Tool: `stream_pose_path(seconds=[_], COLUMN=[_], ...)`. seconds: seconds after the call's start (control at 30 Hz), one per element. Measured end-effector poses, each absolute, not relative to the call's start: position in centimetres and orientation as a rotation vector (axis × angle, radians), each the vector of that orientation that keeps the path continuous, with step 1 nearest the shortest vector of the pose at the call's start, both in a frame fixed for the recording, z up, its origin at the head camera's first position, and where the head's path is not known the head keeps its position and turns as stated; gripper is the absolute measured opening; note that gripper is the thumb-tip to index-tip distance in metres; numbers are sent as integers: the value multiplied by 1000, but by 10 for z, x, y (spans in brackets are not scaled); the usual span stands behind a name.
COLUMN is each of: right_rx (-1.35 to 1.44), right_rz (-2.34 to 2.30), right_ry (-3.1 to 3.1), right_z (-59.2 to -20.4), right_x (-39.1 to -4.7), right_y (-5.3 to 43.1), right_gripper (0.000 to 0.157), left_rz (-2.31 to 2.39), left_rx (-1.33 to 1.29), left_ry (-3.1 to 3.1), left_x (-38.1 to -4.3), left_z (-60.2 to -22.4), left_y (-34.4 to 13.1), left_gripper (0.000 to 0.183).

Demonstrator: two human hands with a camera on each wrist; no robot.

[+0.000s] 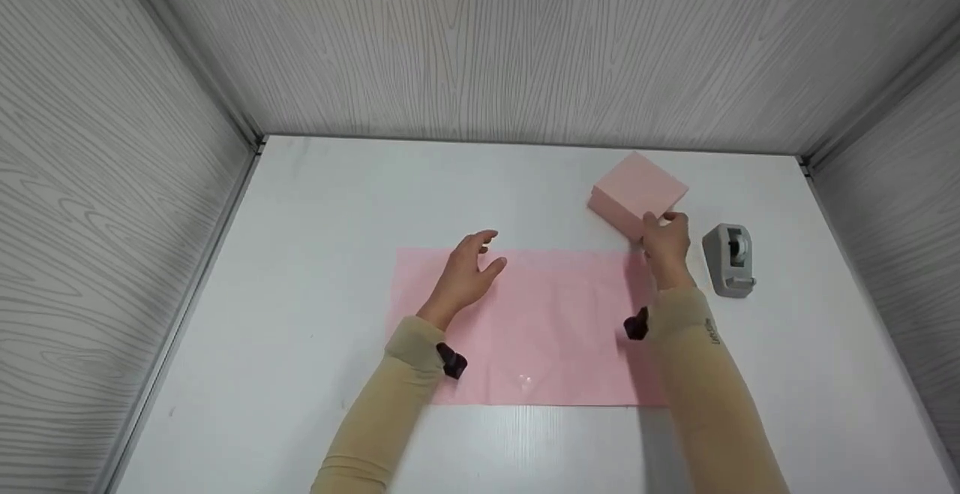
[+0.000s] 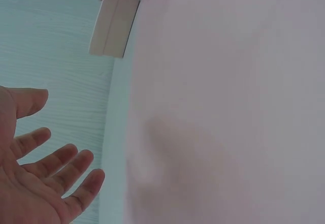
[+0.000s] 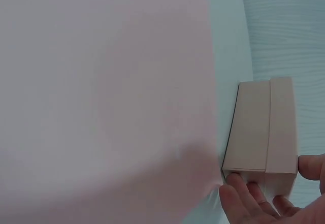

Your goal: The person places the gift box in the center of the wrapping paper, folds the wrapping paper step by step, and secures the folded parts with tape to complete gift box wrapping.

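A pink lidded box [image 1: 639,188] stands turned cornerwise at the back right of the white table. My right hand [image 1: 666,245] holds it by its near right corner. In the right wrist view the thumb lies against the lid side of the box [image 3: 254,127] and the other fingers bend under its end. A sheet of pink paper [image 1: 555,321] is spread flat in front of the box. Over the paper's left part hovers my left hand [image 1: 463,276], its fingers spread and relaxed, holding nothing. The left wrist view shows that palm [image 2: 30,188] bare.
To the right of my right hand sits a grey tape dispenser [image 1: 729,261] with a roll in it. Wood-grain panels [image 1: 487,51] wall the table in at the back and both sides. A small shiny spot [image 1: 525,381] shows near the paper's front edge.
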State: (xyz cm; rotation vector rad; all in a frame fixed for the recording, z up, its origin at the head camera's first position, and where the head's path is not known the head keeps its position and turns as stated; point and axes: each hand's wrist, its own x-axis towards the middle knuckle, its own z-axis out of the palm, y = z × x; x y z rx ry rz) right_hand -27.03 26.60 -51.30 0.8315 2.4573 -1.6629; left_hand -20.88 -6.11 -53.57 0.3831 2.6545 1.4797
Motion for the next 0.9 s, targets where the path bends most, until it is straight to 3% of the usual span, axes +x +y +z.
stream_pose_path(seconds=[0.37,0.9], right_rx=[471,282], right_rz=[-1540,-1616], right_ry=[2576,2433], right_z=[-517,-522], right_x=[-272,-275], right_y=[251,211], right_gripper=[57,53], left_rz=[1522,1631], left_rx=[383,335], left_ry=[2582,2439], left_x=[-212,-229], left_z=[-541,-542], left_y=[-52,-41], left_gripper=[53,55])
